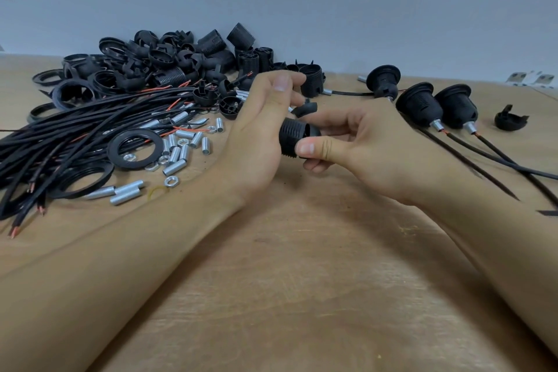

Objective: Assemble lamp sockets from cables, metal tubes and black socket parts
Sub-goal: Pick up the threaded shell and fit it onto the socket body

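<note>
Right hand (359, 142): thumb and fingers curled round a ribbed black socket body (297, 137), held above the wooden table (287, 266) at centre. Left hand (265, 118): fingers curled toward the same body, its palm against the ribbed side; a small black cap (305, 109) shows just above, between the two hands; which fingers carry it cannot be told.

No readable writing or brand on any part.

No containers; stock lies loose on the table.
- Left, near: bundle of black cables (75, 136) with bared copper ends.
- Beside the cables: threaded metal tubes (178, 154) and nuts, scattered; flat black rings (135, 145) among them.
- Behind, against the grey wall: heap of black socket parts (169, 63).
- Right: three assembled sockets (419, 106) with tubes and cables fitted, lying on their sides close together.
- Far right: one lone black cap piece (510, 121), well apart from the rest.
</note>
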Demonstrator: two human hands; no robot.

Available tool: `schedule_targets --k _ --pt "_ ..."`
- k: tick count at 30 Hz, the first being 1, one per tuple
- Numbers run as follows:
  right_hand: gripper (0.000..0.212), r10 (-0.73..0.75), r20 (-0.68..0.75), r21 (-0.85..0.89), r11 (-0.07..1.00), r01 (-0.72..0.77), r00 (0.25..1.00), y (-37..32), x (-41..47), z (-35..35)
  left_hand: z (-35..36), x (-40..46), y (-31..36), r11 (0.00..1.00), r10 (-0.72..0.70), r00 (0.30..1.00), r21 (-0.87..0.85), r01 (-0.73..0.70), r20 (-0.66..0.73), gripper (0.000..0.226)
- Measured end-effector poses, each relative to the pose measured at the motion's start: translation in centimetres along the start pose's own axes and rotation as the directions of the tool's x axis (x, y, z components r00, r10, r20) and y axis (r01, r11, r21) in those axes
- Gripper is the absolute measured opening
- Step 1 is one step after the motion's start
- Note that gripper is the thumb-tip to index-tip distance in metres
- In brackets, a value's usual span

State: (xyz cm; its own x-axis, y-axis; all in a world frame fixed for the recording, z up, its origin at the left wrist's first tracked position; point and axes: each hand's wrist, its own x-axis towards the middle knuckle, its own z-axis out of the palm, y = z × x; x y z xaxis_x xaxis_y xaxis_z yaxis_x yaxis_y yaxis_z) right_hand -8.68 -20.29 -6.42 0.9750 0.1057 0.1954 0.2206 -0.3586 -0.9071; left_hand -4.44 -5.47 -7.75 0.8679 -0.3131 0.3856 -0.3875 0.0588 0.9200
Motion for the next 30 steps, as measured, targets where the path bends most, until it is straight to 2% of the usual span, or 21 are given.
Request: schedule_targets --k 5,9,11,16,25,27,30 --pt "0.018 0.010 -0.026 0.014 1.000 -0.010 1.000 -0.2 -0.4 0.5 0.0 0.0 -0.3 1.000 0.010 1.000 -0.004 -0.010 -0.012 0.041" --pt "0.044 0.024 -0.079 0.028 0.999 -0.022 0.997 -0.3 -0.4 0.9 0.0 0.0 -0.5 0.999 0.017 1.000 -0.041 -0.018 -0.023 0.040" --pt "0.049 0.025 -0.091 0.016 1.000 -0.023 0.996 -0.4 -0.5 0.9 0.0 -0.1 -0.6 0.996 0.028 0.999 -0.080 -0.030 -0.030 0.041" --pt "0.030 -0.005 -0.102 -0.036 0.999 0.001 0.995 -0.3 -0.6 1.4 0.0 -0.2 -0.7 0.998 0.054 0.999 -0.035 -0.053 0.004 0.045" --pt "0.029 -0.060 -0.097 -0.108 0.993 0.049 0.993 0.0 -0.3 1.6 0.0 -0.2 -0.6 0.994 0.069 0.997 -0.083 -0.071 -0.030 0.048" --pt "0.026 -0.034 -0.073 -0.049 0.998 0.030 0.997 0.1 -0.3 0.9 0.1 -0.1 -0.5 0.984 0.027 1.000 -0.176 -0.026 0.000 0.054" --pt "0.022 0.052 0.019 0.026 0.998 -0.052 0.998 0.7 -0.1 -0.5 -0.1 0.1 -0.2 0.928 -0.134 0.984 -0.333 0.165 0.115 0.070"
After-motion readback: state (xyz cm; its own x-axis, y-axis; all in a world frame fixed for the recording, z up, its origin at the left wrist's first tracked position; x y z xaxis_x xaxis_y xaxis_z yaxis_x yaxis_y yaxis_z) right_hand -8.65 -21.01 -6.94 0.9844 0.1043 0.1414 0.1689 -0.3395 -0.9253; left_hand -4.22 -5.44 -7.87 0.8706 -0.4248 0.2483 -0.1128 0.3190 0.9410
